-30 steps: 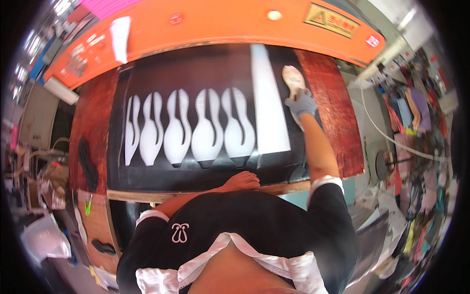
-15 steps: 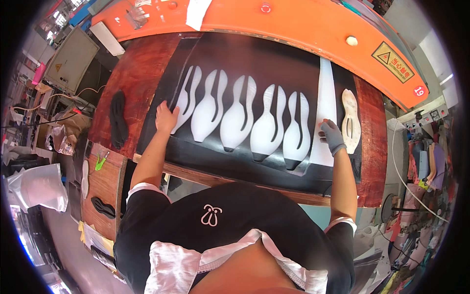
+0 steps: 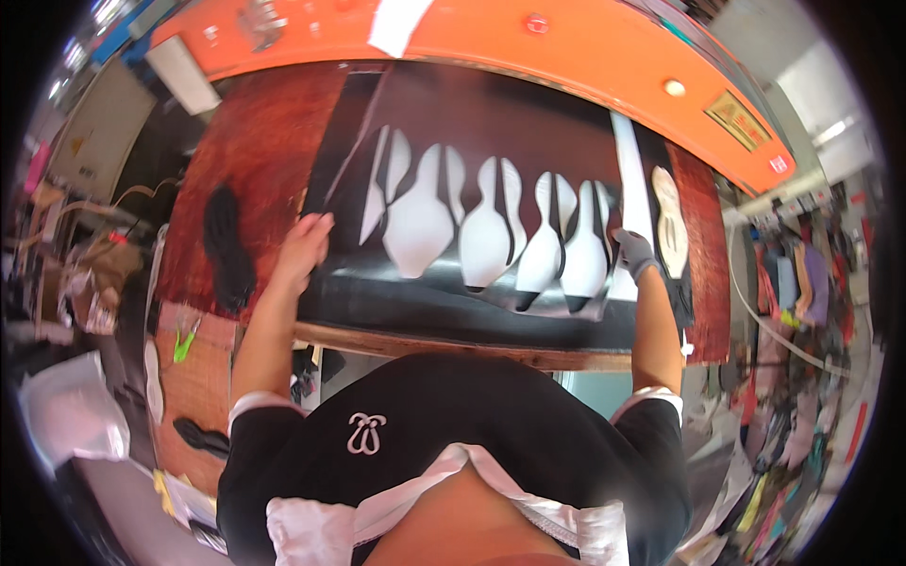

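Note:
A thin black sheet [image 3: 510,113] with a row of insole-like cut-outs lies over the work table, white showing through the openings [image 3: 419,231]. My bare left hand [image 3: 307,247] is closed at the sheet's left edge, its fingertips pinched together there. On the right, my right hand [image 3: 634,253] wears a grey glove and is closed on the sheet's right edge, beside a long white strip [image 3: 634,179]. The sheet looks bowed between my hands, and black covers the lower tips of some openings. Motion blurs both hands a little.
An orange machine beam [image 3: 472,33] spans the far side. Dark insole-shaped pieces [image 3: 226,245] lie on the red-brown board at left, and a cream template [image 3: 670,222] at right. A bright green clip tool [image 3: 185,341] lies on the lower left bench.
My left hand has closed and come nearer to me. The black sheet has shifted, so the white openings look narrower and displaced. The whole view has turned slightly.

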Motion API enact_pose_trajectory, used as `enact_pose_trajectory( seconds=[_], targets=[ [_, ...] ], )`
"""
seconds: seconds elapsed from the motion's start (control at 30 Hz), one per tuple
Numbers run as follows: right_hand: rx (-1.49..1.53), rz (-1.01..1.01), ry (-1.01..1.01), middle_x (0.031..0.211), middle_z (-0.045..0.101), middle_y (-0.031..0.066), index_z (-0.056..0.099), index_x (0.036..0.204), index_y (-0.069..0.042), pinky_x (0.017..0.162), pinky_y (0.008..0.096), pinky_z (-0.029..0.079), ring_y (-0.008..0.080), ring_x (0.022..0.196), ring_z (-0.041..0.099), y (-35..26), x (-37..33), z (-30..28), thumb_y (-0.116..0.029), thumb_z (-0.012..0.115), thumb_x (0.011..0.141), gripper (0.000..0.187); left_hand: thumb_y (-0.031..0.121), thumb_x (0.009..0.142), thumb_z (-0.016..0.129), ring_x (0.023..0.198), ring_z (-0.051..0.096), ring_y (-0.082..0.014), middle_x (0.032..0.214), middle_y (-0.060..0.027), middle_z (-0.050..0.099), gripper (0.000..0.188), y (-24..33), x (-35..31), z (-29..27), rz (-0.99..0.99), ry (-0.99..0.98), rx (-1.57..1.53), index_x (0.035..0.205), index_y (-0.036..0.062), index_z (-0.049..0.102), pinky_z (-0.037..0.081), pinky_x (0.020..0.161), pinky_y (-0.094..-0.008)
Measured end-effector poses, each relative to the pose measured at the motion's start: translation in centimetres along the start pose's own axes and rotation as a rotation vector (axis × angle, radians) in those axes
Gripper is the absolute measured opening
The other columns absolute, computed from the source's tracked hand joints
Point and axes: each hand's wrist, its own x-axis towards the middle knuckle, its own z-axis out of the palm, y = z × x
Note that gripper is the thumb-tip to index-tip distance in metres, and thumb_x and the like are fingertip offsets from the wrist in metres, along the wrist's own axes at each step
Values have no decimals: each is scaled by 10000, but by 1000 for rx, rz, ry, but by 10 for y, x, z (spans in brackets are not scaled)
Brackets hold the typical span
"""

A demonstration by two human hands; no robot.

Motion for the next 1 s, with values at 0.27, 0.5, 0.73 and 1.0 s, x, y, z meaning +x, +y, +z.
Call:
enact_pose_trajectory(
  seconds=[0.27, 0.5, 0.73, 1.0],
  targets=[
    [505, -69, -283, 606, 547, 39, 574, 785, -41, 438, 246, 401, 115, 497, 507, 39, -167, -15, -174, 539, 850, 152, 243, 955, 480, 477, 482, -79, 575, 25, 503, 146, -31, -82, -59, -408, -467, 353, 886, 119, 511, 338, 424, -206],
    [299, 18, -226, 782, 613, 19, 573, 1064, -73, 500, 236, 466, 127, 625, 591, 79, -159, -25, -287, 570, 859, 296, 414, 902, 549, 647, 558, -121, 881, -51, 603, 348, -34, 67, -81, -90, 38, 95, 1088, 125, 492, 457, 578, -310],
    [-299, -11, -17, 999, 630, 163, 570, 1113, 26, 796, 380, 486, 285, 910, 616, 2, -80, 34, -414, 600, 800, 541, 489, 829, 605, 1006, 562, -295, 1074, -151, 577, 601, -44, 178, -30, -38, 193, 574, 1234, 58, 498, 462, 806, -410],
    [-112, -113, -36, 1088, 632, 189, 651, 1069, -5, 874, 353, 436, 284, 1017, 596, -5, -79, 48, -393, 611, 767, 493, 290, 806, 677, 740, 635, -279, 771, -186, 654, 364, -43, 182, -67, 279, 361, 795, 909, -54, 615, 483, 724, -365]
  ],
)
